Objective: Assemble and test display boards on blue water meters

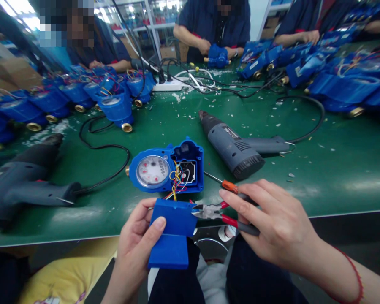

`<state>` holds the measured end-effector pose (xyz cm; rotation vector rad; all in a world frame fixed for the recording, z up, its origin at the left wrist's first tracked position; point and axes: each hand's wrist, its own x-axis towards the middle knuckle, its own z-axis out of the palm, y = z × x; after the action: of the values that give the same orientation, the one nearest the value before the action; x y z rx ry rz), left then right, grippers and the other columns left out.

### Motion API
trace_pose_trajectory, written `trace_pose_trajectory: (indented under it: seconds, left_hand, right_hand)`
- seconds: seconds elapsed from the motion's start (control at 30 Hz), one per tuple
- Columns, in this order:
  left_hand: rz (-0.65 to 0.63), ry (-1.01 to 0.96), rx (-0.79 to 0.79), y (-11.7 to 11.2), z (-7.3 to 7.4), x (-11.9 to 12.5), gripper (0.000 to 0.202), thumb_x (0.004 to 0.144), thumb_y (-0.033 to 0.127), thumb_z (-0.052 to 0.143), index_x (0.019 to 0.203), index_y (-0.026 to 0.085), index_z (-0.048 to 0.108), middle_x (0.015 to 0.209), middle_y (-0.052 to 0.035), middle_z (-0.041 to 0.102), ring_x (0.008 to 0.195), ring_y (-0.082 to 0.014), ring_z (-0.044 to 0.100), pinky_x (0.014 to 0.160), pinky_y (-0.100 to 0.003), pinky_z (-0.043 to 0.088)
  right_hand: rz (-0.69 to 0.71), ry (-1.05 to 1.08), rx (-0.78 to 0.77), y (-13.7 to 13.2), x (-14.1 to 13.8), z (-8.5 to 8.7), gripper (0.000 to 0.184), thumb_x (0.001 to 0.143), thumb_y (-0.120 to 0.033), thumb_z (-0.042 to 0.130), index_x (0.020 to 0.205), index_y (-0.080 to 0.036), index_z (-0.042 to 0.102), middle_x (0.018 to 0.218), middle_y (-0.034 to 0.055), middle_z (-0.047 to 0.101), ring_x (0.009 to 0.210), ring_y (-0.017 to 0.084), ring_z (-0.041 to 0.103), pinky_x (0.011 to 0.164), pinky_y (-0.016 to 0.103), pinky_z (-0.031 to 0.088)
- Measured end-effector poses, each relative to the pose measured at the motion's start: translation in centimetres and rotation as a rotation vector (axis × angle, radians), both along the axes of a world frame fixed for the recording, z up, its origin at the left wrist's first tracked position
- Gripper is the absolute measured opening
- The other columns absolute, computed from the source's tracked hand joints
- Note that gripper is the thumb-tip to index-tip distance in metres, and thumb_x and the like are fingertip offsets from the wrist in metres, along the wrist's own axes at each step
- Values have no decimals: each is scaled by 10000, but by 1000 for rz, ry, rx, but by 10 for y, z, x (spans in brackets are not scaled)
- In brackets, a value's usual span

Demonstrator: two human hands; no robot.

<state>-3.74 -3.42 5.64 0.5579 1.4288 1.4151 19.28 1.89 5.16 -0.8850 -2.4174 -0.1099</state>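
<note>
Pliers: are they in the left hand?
No, the red-handled pliers are in the right hand, while the left hand grips a blue plastic cover.

"What's on the arms?"

"A thin red cord bracelet just behind the right hand. The left hand and forearm show nothing worn."

"And the clothes?"

"Dark navy trousers along the near edge, with pale grey cloth between the legs; whether that's a garment, I can't tell."
</note>
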Motion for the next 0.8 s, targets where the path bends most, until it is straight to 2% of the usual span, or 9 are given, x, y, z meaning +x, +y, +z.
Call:
trace_pose_trajectory:
  seconds: [0.3,0.57,0.8]
  left_hand:
    - [-42,-32,-7,-1,2,-1,420,587,393,881,860,204,624,658,27,695,490,-98,616,467,-142,484]
    - [-83,-23,10,1,1,-7,396,609,379,871,882,198,648,678,4,707,517,-108,611,481,-149,481]
    - [-100,-107,-12,2,-1,-10,401,629,346,848,929,190,634,709,-8,720,534,-131,640,510,-198,521]
  right_hand:
    - [-26,53,-156,-4,0,3,312,921,-213,525,1188,-129,663,991,122,643,774,236,520,634,359,461]
    - [-3,121,-438,-6,-1,3,327,872,-143,552,1177,-176,663,940,90,633,832,219,593,694,332,508]
    - [38,199,-589,-6,-5,8,264,833,-104,558,1037,-184,707,854,68,658,775,181,622,700,272,512]
